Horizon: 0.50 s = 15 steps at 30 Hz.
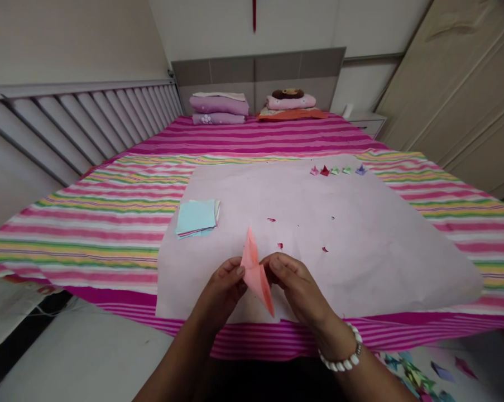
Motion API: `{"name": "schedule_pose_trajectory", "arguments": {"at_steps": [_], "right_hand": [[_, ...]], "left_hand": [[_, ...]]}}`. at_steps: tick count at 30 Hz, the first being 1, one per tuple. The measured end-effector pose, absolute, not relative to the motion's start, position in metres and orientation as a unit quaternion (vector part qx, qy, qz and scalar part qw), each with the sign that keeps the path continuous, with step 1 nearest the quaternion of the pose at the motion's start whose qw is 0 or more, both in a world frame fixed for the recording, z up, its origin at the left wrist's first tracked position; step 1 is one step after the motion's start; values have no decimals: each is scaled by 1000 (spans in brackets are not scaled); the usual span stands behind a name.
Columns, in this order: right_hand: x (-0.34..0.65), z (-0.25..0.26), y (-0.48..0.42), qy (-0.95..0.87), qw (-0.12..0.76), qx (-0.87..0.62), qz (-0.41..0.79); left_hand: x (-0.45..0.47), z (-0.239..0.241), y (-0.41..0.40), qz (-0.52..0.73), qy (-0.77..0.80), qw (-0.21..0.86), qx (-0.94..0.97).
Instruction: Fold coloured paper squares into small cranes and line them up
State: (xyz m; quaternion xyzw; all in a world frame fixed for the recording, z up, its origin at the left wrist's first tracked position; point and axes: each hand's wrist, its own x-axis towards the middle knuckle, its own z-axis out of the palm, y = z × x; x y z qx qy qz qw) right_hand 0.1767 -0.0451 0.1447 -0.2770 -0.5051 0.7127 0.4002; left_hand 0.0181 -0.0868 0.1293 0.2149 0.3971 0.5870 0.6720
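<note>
The folded salmon-pink paper (254, 274), held up in the lower centre of the frame, could tear or crease askew if the hands pulled unevenly. The left hand (225, 283) pinches its left edge between thumb and fingers; the right hand (294, 283) is half curled, fingertips by the right edge (whether they grip it, I cannot tell), above the pale sheet (381, 245).

Soft, even indoor light. Bed (88, 223) under striped covers; grey panelled headboard (226, 72) at its far end, pale wall (218, 25) behind. Left side: white slatted railing (96, 125) running alongside the bed, plain wall above it. Right side: low white nightstand (371, 127) near the headboard, tall beige panelled doors (465, 95) nearer. Floor (88, 346) pale, dark band (29, 340) lower left.
</note>
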Motion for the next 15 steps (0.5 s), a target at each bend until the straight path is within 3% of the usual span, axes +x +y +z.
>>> {"name": "schedule_pose_trajectory", "arguments": {"at_steps": [15], "right_hand": [[173,149,-42,-457,398,-291,740]], "left_hand": [[18,128,-88,572,395,680,231]]}}
